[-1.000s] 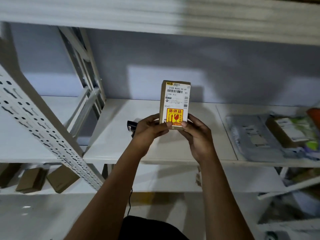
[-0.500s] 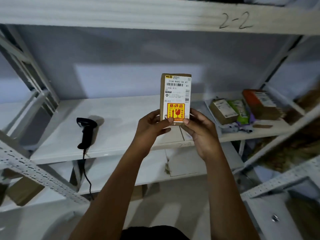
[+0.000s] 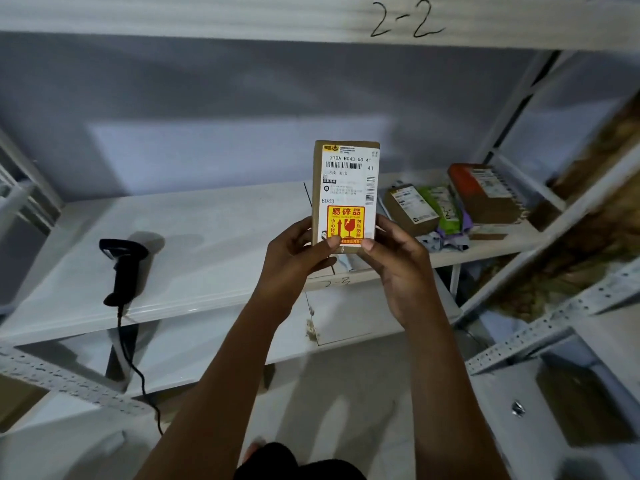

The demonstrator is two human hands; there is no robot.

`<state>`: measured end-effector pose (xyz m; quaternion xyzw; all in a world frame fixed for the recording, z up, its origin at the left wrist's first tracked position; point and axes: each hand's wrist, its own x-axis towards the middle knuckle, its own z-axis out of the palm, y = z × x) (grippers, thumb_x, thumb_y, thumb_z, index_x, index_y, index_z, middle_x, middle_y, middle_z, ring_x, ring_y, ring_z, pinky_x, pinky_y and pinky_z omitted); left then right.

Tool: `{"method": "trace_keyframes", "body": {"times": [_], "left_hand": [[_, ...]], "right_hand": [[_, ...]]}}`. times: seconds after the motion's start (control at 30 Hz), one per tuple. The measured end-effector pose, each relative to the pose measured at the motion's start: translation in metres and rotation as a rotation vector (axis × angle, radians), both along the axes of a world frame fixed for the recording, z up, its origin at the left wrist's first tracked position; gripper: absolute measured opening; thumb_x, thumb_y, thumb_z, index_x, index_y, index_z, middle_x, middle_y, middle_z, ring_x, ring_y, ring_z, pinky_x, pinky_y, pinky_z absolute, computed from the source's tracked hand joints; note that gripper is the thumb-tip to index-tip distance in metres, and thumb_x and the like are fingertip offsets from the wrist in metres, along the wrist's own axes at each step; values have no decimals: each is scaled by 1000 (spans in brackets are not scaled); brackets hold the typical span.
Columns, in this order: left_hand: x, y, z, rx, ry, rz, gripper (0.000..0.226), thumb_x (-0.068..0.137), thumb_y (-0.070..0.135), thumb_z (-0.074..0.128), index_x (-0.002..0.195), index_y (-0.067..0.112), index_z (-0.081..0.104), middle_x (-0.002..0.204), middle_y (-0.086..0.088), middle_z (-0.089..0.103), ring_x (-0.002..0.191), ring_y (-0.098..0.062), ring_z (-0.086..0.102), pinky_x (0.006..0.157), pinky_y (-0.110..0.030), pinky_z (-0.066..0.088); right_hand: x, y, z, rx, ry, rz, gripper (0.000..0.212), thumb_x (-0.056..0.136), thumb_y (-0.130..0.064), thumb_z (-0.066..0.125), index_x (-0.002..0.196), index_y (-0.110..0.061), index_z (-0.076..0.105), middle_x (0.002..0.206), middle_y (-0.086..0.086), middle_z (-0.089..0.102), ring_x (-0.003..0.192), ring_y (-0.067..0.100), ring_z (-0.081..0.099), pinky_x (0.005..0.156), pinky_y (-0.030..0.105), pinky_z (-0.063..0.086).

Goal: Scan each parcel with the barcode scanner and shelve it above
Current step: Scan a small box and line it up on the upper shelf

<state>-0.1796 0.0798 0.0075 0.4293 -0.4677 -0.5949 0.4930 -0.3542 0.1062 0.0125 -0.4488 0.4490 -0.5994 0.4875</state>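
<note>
Gripping the parcel (image 3: 346,188), both hands (image 3: 294,258) (image 3: 398,265) hide its lower corners, print blurred

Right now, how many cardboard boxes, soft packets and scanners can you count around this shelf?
Cardboard boxes: 3, the held box, plus the small box and the orange-taped box on the shelf
Green packet: 1
Scanner: 1
Total: 5
The crumpled bags under the pile are too hidden to count.
</note>
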Motion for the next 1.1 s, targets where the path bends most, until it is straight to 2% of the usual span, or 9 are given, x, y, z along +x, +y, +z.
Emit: {"method": "trace_keyframes", "body": {"times": [0.23,0.37,0.5,0.6,0.73,0.9,1.0,1.1], "left_hand": [[2,-31,3,-9,-18,-35,47,94,13,74,140,12,62,122,-3,76,111,-25,73,98,-49,59],[-3,-45,10,-23,-45,-54,47,92,14,76,138,12,64,123,-5,75,112,-26,73,99,-49,59],[-22,-46,10,-44,-76,-82,50,90,13,78,138,12,63,125,-6,74,112,-27,73,99,-48,59],[-48,-44,15,-87,-80,-47,56,91,18,79,143,17,59,129,-5,72,113,-27,73,96,-46,60],[-92,-39,40,-156,-81,25,58,93,21,76,147,22,56,128,0,73,117,-25,71,92,-39,62],[-157,-25,70,-259,-37,91,66,89,25,77,150,22,52,137,-4,68,125,-30,66,99,-50,58],[-183,-21,89,-338,-39,151,63,92,19,77,150,20,52,135,-5,69,124,-31,67,98,-48,59],[-198,-16,113,-404,-64,248,61,91,21,75,148,18,55,131,-3,72,121,-25,69,98,-46,59]], "right_hand": [[4,-22,3,24,-22,-76,44,95,3,62,137,-10,62,128,10,72,123,29,66,109,55,48],[2,-27,-1,-13,-100,-136,42,95,5,61,135,-10,63,128,9,72,123,27,66,109,54,49],[-18,-28,-10,-87,-146,-106,42,95,4,61,132,-15,65,132,12,69,127,31,63,109,57,47],[-47,-36,-11,-115,-197,-70,43,94,7,60,135,-6,61,134,16,67,128,36,61,110,58,46],[-89,-47,10,-149,-223,-7,46,92,10,61,136,0,57,133,17,67,127,35,63,106,51,50],[-154,-53,52,-238,-273,60,48,83,6,67,131,0,61,127,17,71,122,36,66,96,43,54],[-177,-59,77,-290,-236,125,52,83,2,71,134,3,59,128,21,69,123,39,64,101,48,53],[-190,-64,96,-329,-244,169,48,85,-1,68,133,-1,62,129,21,69,124,40,63,108,55,47]]}}
